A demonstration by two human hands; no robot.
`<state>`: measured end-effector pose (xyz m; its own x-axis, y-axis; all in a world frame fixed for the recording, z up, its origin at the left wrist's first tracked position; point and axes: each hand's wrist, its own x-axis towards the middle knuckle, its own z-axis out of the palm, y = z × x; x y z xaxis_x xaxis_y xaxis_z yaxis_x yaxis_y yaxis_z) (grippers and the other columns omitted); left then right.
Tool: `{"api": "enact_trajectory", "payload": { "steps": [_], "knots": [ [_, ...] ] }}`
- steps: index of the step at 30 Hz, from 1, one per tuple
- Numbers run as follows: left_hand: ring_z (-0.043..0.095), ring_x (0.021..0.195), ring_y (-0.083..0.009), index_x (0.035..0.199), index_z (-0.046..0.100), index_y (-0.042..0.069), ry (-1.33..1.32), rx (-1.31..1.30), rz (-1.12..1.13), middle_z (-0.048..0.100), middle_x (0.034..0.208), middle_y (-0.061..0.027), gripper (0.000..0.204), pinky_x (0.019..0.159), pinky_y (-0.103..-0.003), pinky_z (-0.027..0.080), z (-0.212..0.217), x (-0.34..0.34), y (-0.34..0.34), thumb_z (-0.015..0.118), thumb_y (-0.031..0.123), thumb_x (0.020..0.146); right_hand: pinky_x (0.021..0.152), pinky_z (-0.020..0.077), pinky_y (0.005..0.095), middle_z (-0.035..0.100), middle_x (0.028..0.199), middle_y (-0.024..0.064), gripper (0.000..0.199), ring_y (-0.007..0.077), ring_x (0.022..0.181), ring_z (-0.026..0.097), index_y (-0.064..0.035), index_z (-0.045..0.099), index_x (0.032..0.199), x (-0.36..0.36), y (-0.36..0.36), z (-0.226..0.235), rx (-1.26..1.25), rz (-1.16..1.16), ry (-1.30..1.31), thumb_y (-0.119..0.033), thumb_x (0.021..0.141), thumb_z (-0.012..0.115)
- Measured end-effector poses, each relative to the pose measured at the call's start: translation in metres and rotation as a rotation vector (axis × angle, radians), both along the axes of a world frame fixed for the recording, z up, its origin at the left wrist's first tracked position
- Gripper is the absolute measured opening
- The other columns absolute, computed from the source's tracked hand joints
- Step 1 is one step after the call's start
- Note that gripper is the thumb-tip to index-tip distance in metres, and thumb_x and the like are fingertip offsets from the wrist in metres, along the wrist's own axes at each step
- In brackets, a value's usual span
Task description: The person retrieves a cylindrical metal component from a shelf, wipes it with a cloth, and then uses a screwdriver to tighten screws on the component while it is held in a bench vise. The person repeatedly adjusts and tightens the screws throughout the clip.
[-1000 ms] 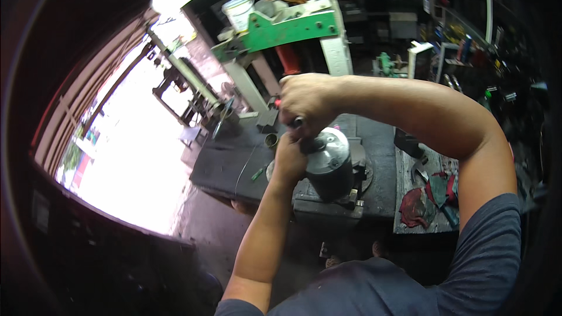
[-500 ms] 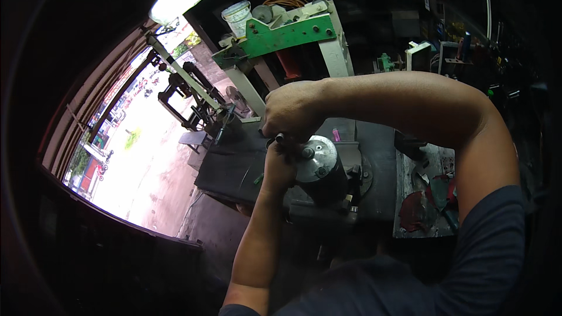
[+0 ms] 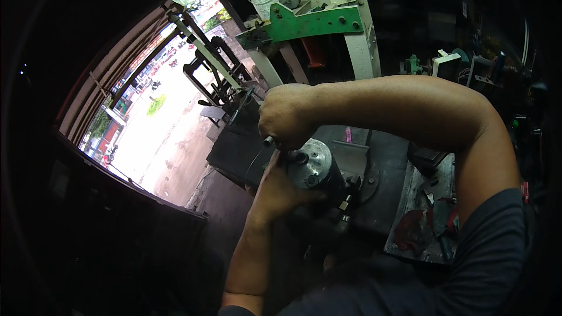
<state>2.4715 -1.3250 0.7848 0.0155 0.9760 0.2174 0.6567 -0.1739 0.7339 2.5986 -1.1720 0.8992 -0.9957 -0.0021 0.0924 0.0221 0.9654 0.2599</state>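
Observation:
A metal cylinder (image 3: pixel 312 167) stands upright on the dark workbench, with a round silver top carrying a dark round fitting (image 3: pixel 300 158) and small bolts. Just beyond its left edge, my right hand (image 3: pixel 288 116) is closed around a metal bar (image 3: pixel 268 141); only the bar's round tubular end shows below the fist. My left hand (image 3: pixel 282 192) is at the near left side of the cylinder. Motion blurs it, and its fingers reach along the dark side wall. Whether they touch or grip it I cannot tell. Brass-coloured fittings (image 3: pixel 345 203) sit right of the cylinder.
Behind the bench stands a green and white press frame (image 3: pixel 316 26) with a white bucket (image 3: pixel 263 0) on top. A metal tray (image 3: pixel 404 237) with red rags and tools lies at right. A pink object (image 3: pixel 348 134) stands on the bench. Left is a bright doorway.
My left hand has come away from the bar and moved down toward the cylinder's near side. My right hand stays closed on the bar. The whole view has shifted slightly.

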Motion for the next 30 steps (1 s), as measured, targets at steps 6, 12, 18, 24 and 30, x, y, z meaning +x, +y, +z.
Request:
{"api": "enact_trajectory", "payload": {
  "steps": [6, 12, 18, 24, 30],
  "knots": [
    [0.065, 0.134, -0.0351, 0.149, 0.058, 0.001, 0.106, 0.202, -0.004, 0.066, 0.141, -0.0188, 0.105, 0.113, -0.047, 0.054, -0.005, 0.003, 0.008, 0.105, 0.036, 0.062, 0.085, 0.0643, 0.0487, 0.081, 0.091, 0.0176, 0.031, 0.037, 0.092, 0.081, -0.0075, 0.083, 0.087, -0.003, 0.001, -0.01, -0.062, -0.046, 0.114, -0.037, 0.088, 0.076],
    [0.069, 0.128, -0.0336, 0.145, 0.061, 0.002, -0.015, 0.235, 0.004, 0.068, 0.138, -0.0175, 0.098, 0.111, -0.047, 0.056, -0.015, 0.005, 0.008, 0.105, 0.035, 0.064, 0.083, 0.0591, 0.0482, 0.076, 0.076, 0.0147, 0.027, 0.036, 0.077, 0.077, -0.0103, 0.081, 0.078, -0.008, -0.005, -0.026, -0.115, -0.113, 0.315, -0.036, 0.085, 0.075],
    [0.069, 0.128, -0.0339, 0.144, 0.061, 0.0, 0.001, 0.31, -0.012, 0.068, 0.137, -0.0184, 0.095, 0.112, -0.045, 0.055, -0.011, 0.008, 0.005, 0.105, 0.03, 0.066, 0.087, 0.056, 0.0455, 0.075, 0.073, 0.0138, 0.027, 0.0336, 0.079, 0.077, -0.0088, 0.08, 0.076, -0.01, -0.016, -0.027, -0.105, -0.253, 0.285, -0.034, 0.086, 0.076],
    [0.068, 0.131, -0.0354, 0.147, 0.058, 0.0, 0.171, 0.209, -0.043, 0.066, 0.14, -0.0204, 0.098, 0.112, -0.047, 0.055, 0.001, -0.002, 0.006, 0.104, 0.031, 0.067, 0.089, 0.0579, 0.0456, 0.079, 0.086, 0.0137, 0.028, 0.0332, 0.086, 0.077, -0.008, 0.082, 0.086, -0.008, -0.018, -0.02, -0.048, -0.241, 0.185, -0.035, 0.085, 0.078],
    [0.067, 0.134, -0.0327, 0.154, 0.052, -0.001, 0.058, 0.108, -0.142, 0.066, 0.143, -0.0204, 0.11, 0.112, -0.046, 0.055, -0.001, -0.014, 0.012, 0.106, 0.024, 0.062, 0.092, 0.063, 0.0497, 0.081, 0.103, 0.0169, 0.035, 0.0366, 0.103, 0.079, -0.0085, 0.083, 0.106, -0.007, -0.013, -0.003, -0.146, -0.156, 0.041, -0.037, 0.085, 0.08]
  ]
}}
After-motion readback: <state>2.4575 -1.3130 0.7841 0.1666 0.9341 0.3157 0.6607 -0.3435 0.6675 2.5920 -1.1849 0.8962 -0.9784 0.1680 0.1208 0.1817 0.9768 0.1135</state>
